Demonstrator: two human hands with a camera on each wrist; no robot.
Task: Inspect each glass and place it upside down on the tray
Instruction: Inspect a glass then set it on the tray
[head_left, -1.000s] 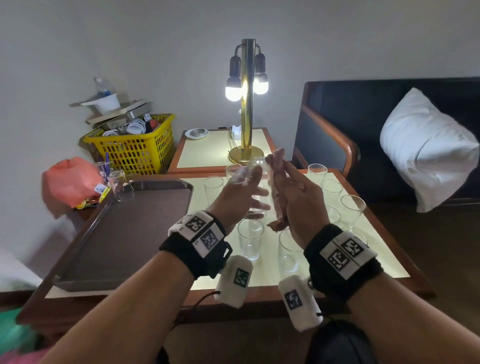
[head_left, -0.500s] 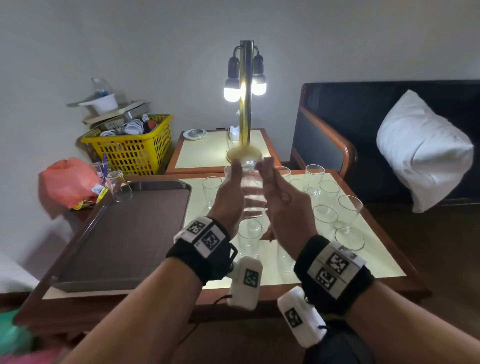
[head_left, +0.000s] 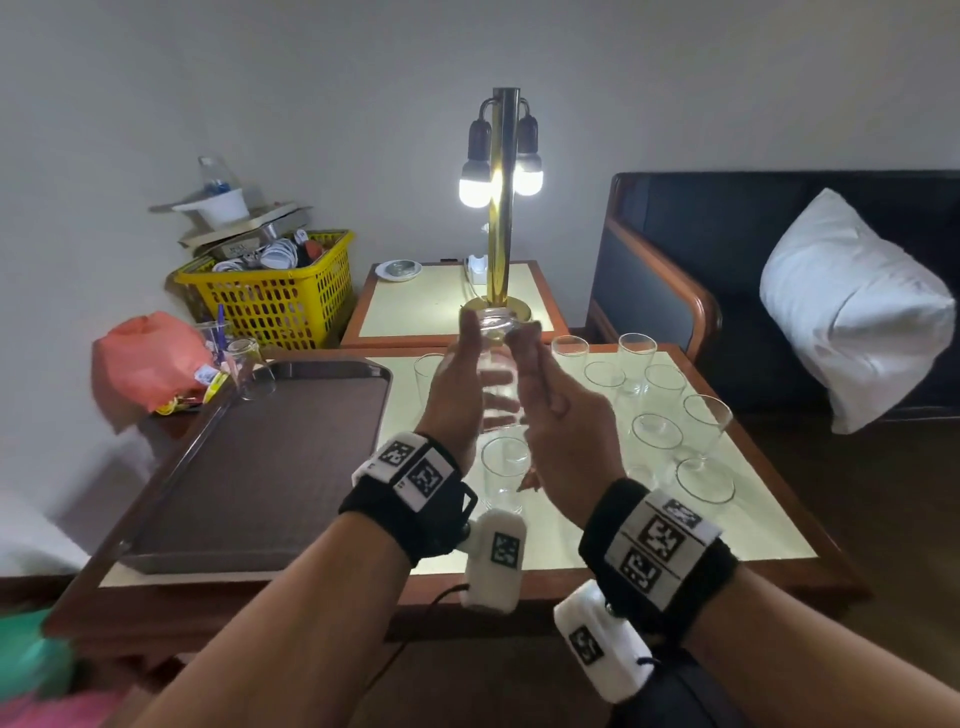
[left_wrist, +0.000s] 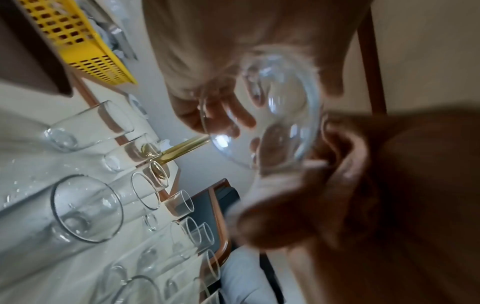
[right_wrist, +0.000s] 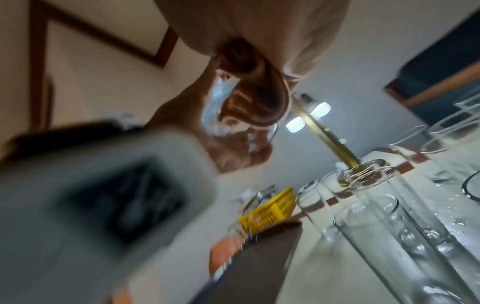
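I hold one clear glass (head_left: 496, 374) between both hands above the table, in front of the lamp, with its thick base pointing up and away. My left hand (head_left: 460, 384) grips its left side and my right hand (head_left: 556, 415) its right side; fingers show through the glass. In the left wrist view the glass (left_wrist: 262, 115) has its open rim toward the camera. The brown tray (head_left: 234, 467) lies on the left part of the table with nothing on it. Several upright glasses (head_left: 706, 426) stand on the right part, one (head_left: 504, 467) just below my hands.
A lit brass lamp (head_left: 501, 208) stands on a side table behind. A yellow basket (head_left: 270, 296), an orange bag (head_left: 150, 358) and another glass (head_left: 249, 369) sit beyond the tray's far left corner. A dark sofa with a white pillow (head_left: 852, 306) is at the right.
Both hands have lifted the glass higher toward the lamp and turned it from lying tilted across the fingers to standing with its base up.
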